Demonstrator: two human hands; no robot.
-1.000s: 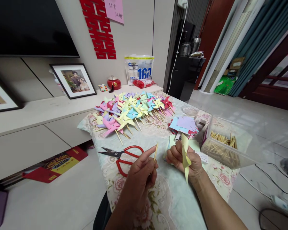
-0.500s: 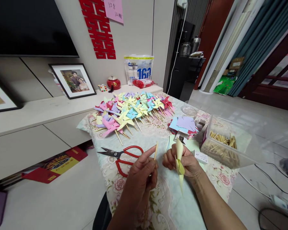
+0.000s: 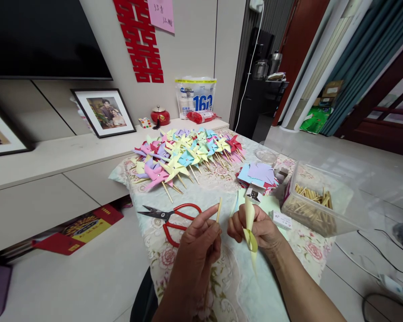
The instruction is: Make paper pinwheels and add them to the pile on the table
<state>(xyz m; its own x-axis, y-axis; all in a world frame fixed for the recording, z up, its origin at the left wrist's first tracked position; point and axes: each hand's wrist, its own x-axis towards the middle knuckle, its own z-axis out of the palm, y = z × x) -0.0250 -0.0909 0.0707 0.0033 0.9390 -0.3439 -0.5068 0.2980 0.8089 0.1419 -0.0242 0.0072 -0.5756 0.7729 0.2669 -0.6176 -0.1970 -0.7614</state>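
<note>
floral tabletop (image 3: 195, 192) beside a low wall shelf, with paper pinwheels being put together.
from left to right: red scissors (image 3: 174, 215) at 9 o'clock of the left hand (image 3: 196, 248), whose grip is clenched on a thin wooden stick (image 3: 218, 210); the right hand (image 3: 258, 230) pinches a folded yellow paper (image 3: 249, 223), and a stick box (image 3: 314, 205) sits at 2 o'clock. finished pinwheels (image 3: 184, 154) lie at 12. likely risks: the pinch loosens and the folds spring open, or the stick's tip tears the paper or pricks a finger.

The left hand (image 3: 199, 243) is hiding most of the wooden stick (image 3: 218, 211); the right hand (image 3: 260, 230) is covering the yellow paper pinwheel (image 3: 250, 226) centre. Writing on the pink note (image 3: 161, 13), cropped at top, is staying illegible.
</note>
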